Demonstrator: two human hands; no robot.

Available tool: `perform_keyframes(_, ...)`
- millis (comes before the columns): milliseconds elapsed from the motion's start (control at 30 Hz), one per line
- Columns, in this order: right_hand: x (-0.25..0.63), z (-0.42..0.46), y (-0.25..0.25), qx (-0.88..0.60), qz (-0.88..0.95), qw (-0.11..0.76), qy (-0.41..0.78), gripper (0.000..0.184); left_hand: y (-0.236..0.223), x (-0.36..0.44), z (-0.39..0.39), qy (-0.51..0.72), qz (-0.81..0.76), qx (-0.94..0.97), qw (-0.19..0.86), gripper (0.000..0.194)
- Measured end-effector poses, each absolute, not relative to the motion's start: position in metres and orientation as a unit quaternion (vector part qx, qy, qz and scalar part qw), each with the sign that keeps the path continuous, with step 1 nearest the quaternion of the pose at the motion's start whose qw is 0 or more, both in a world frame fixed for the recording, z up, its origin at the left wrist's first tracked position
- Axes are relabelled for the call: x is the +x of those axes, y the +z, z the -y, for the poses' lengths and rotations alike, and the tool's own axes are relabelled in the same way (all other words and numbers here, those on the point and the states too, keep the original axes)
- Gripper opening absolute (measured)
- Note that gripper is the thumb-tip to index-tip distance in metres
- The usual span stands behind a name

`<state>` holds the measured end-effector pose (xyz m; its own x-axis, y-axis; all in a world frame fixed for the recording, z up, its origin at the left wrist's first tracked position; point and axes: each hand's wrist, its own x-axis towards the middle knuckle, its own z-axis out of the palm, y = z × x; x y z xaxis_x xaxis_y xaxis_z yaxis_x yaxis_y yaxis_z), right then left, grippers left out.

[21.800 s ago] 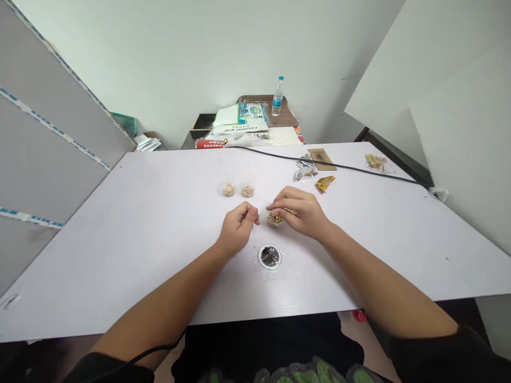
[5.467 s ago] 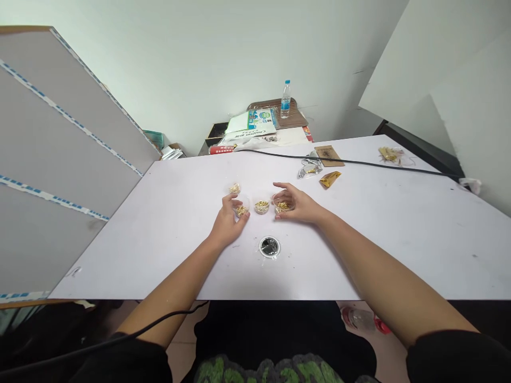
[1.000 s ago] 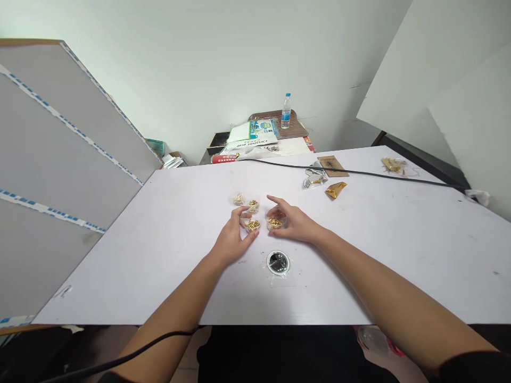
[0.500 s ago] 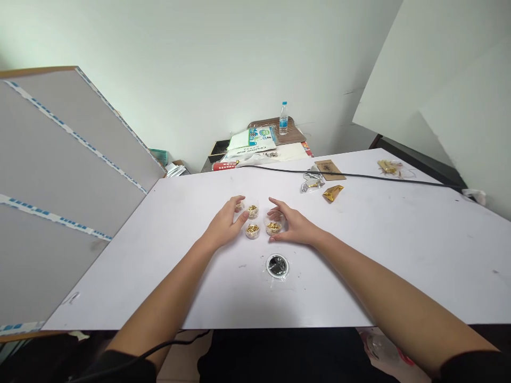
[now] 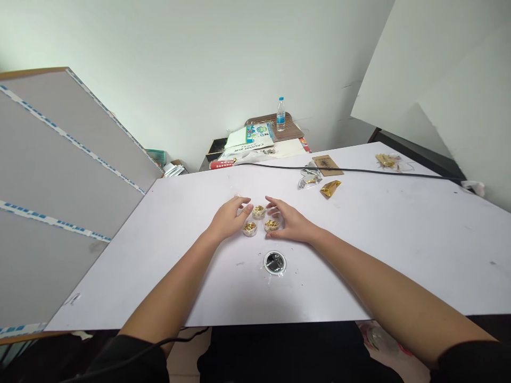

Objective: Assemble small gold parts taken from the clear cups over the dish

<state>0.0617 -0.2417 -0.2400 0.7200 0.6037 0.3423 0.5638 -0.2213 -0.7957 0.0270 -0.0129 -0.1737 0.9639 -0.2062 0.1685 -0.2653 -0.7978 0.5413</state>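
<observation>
Several small clear round tubs hold gold-coloured pieces on the white table. My left hand (image 5: 231,217) is open, thumb apart from the fingers, just left of the back tub (image 5: 258,211); I cannot tell whether it touches. Beneath its thumb side stands the front left tub (image 5: 249,229). My right hand (image 5: 290,220) curves openly around the right tub (image 5: 272,226), with the thumb in front and fingers behind. A clear rim (image 5: 237,196) shows behind my left hand, mostly hidden.
A round dark disc with a white rim (image 5: 275,263) lies nearer me. Behind are a gold packet (image 5: 330,189), a silver packet (image 5: 309,181) and brown card (image 5: 328,165). A black cable (image 5: 359,173) crosses the table. A water bottle (image 5: 281,115) stands farther back.
The back tub has moved right, closer to the right tub, and my left hand has shifted right with it. The tub behind my left fingers is now mostly hidden. My right hand has barely moved.
</observation>
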Motion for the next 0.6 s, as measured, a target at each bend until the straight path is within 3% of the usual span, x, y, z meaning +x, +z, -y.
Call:
perform_keyframes(167,0.061,0.243,-0.238,-0.782,0.376,0.496,0.023,0.107,-0.182,0.022,0.011,0.049,0.094,0.927,0.359,0.049)
perform_keyframes(433,0.06,0.241,-0.24,-0.781,0.365,0.506,0.041,0.112,-0.224,0.011,0.033,0.051,-0.011,0.758,0.65,0.062)
perform_keyframes(600,0.059,0.241,-0.239,-0.777,0.355,0.516,0.067,0.111,-0.227,0.016,0.047,0.058,-0.033,0.727,0.683,0.055)
